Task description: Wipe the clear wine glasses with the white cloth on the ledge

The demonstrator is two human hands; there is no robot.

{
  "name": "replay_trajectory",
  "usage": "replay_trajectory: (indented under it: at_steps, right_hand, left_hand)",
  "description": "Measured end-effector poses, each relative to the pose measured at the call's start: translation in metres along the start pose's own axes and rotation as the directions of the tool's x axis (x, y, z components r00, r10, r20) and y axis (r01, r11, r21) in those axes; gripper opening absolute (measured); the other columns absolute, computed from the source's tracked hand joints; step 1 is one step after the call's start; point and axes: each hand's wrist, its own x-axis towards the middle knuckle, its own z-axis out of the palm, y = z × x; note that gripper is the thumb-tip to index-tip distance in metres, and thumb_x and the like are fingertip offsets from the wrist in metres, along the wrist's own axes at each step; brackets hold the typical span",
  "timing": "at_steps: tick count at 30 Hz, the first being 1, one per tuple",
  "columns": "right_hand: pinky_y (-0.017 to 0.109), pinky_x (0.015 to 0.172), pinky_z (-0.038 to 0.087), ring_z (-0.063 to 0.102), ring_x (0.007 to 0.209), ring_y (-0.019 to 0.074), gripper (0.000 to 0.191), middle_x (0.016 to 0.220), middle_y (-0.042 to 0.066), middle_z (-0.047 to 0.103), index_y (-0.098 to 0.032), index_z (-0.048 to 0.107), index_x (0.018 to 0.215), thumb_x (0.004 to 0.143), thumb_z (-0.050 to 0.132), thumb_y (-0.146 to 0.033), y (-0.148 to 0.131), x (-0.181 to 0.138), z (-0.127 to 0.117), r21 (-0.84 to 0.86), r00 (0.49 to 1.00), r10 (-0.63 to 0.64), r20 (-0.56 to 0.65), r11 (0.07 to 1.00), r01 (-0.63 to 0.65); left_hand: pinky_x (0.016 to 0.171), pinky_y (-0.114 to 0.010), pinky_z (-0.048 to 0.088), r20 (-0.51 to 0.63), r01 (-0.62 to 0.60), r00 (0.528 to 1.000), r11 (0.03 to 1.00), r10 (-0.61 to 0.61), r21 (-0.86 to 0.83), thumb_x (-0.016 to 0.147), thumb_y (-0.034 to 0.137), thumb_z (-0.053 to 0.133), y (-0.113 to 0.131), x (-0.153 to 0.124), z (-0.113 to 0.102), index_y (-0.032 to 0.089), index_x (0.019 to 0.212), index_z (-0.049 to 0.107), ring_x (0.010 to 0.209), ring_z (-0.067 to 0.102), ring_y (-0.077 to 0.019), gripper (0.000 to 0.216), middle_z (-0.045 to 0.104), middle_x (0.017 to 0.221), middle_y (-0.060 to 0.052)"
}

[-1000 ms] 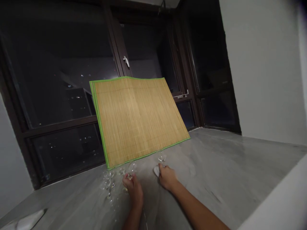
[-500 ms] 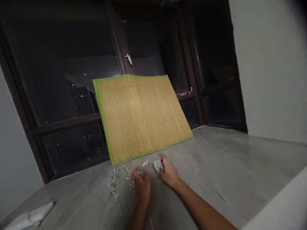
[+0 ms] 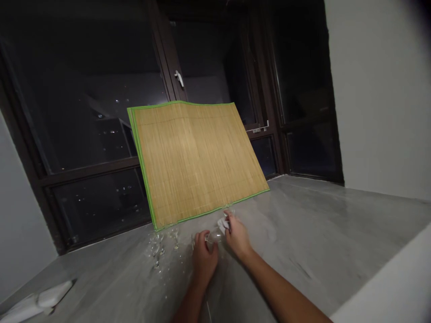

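Observation:
My left hand is closed around a clear stemmed glass, tipped toward my right hand. My right hand pinches a small white cloth against the glass's bowl. Several more clear glasses stand on the grey stone sill just left of my hands. A bamboo mat with a green border leans against the dark window right behind them.
A dark-framed window with a white handle runs along the back. White cloths lie at the sill's near left corner. A white wall closes the right side.
My left hand has lifted a glass from the group and tilted it right. My right hand has brought the white cloth up against it. The view has shifted slightly.

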Motion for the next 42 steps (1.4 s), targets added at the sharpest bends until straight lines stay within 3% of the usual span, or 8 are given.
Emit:
replay_trajectory:
  at_steps: [4, 8, 14, 19, 24, 31, 37, 42]
  right_hand:
    - [0.031, 0.087, 0.046, 0.062, 0.097, 0.0206, 0.067, 0.105, 0.008, 0.066, -0.018, 0.046, 0.137, 0.072, 0.047, -0.002, 0.011, 0.000, 0.004, 0.049, 0.995, 0.088, 0.041, 0.995, -0.090]
    - [0.028, 0.080, 0.046, 0.063, 0.088, 0.0183, 0.068, 0.098, 0.002, 0.069, -0.023, 0.047, 0.136, 0.071, 0.052, -0.006, 0.012, -0.003, 0.014, 0.207, 0.991, 0.012, 0.136, 0.977, -0.041]
    - [0.027, 0.072, 0.048, 0.062, 0.078, 0.0168, 0.054, 0.087, -0.001, 0.065, -0.023, 0.046, 0.126, 0.073, 0.046, -0.015, 0.012, -0.001, 0.023, 0.662, 0.979, 0.051, 0.199, 0.729, -0.173]
    - [0.032, 0.085, 0.048, 0.057, 0.089, 0.0174, 0.071, 0.101, 0.002, 0.057, -0.022, 0.042, 0.134, 0.065, 0.050, -0.012, 0.017, 0.001, 0.026, 0.524, 0.997, 0.028, -0.070, 0.851, 0.013]
    - [0.038, 0.093, 0.046, 0.056, 0.094, 0.0217, 0.068, 0.106, 0.006, 0.059, -0.019, 0.046, 0.134, 0.067, 0.060, -0.019, 0.021, 0.002, 0.023, 0.315, 0.991, 0.065, -0.120, 0.949, -0.024]
    - [0.029, 0.072, 0.048, 0.062, 0.074, 0.0178, 0.048, 0.077, -0.002, 0.064, -0.020, 0.052, 0.124, 0.076, 0.055, -0.025, 0.016, 0.002, 0.019, 0.511, 0.986, 0.118, 0.120, 0.844, -0.163]
    - [0.026, 0.064, 0.048, 0.064, 0.075, 0.0169, 0.084, 0.099, 0.002, 0.070, -0.023, 0.037, 0.142, 0.064, 0.067, -0.019, 0.010, -0.005, 0.016, 0.671, 0.883, -0.040, 0.467, 0.667, -0.324]
    - [0.027, 0.069, 0.050, 0.064, 0.082, 0.0171, 0.094, 0.111, 0.005, 0.068, -0.024, 0.039, 0.146, 0.057, 0.068, -0.010, 0.006, -0.008, 0.005, 0.658, 0.859, -0.130, 0.496, 0.702, -0.273]
  left_hand:
    - [0.071, -0.032, 0.044, -0.083, 0.022, 0.996, 0.999, -0.025, -0.045, 0.082, 0.032, 0.057, -0.004, 0.002, -0.001, 0.020, 0.111, 0.060, 0.068, 0.052, -0.0165, 0.032, 0.059, 0.095, -0.004]
    - [0.075, -0.033, 0.046, -0.130, 0.055, 0.990, 0.997, -0.061, -0.048, 0.081, 0.035, 0.058, -0.009, 0.004, 0.000, 0.019, 0.110, 0.060, 0.074, 0.055, -0.0185, 0.033, 0.061, 0.100, -0.006]
    - [0.078, -0.034, 0.045, -0.082, 0.127, 0.988, 0.990, -0.131, -0.057, 0.082, 0.035, 0.052, -0.018, 0.007, 0.001, 0.020, 0.106, 0.060, 0.084, 0.060, -0.0216, 0.029, 0.065, 0.101, -0.008]
    - [0.074, -0.033, 0.044, 0.060, 0.139, 0.989, 0.987, -0.134, -0.083, 0.086, 0.043, 0.050, -0.012, 0.006, 0.000, 0.020, 0.101, 0.061, 0.078, 0.060, -0.0212, 0.029, 0.067, 0.092, -0.006]
    - [0.077, -0.033, 0.045, 0.040, 0.113, 0.993, 0.993, -0.111, -0.045, 0.077, 0.048, 0.065, -0.008, 0.003, 0.001, 0.021, 0.106, 0.059, 0.088, 0.061, -0.0239, 0.041, 0.067, 0.098, -0.007]
    - [0.082, -0.035, 0.046, -0.009, 0.135, 0.991, 0.991, -0.134, 0.015, 0.076, 0.046, 0.066, -0.012, 0.004, 0.003, 0.021, 0.106, 0.056, 0.096, 0.060, -0.0253, 0.040, 0.064, 0.106, -0.008]
    - [0.080, -0.035, 0.045, -0.041, 0.158, 0.987, 0.987, -0.157, 0.023, 0.076, 0.045, 0.065, -0.013, 0.006, 0.001, 0.022, 0.096, 0.059, 0.092, 0.062, -0.0255, 0.032, 0.065, 0.097, -0.007]
    - [0.073, -0.032, 0.042, 0.020, 0.153, 0.988, 0.988, -0.153, 0.018, 0.079, 0.048, 0.063, -0.013, 0.006, -0.002, 0.022, 0.088, 0.062, 0.082, 0.062, -0.0237, 0.028, 0.068, 0.087, -0.005]
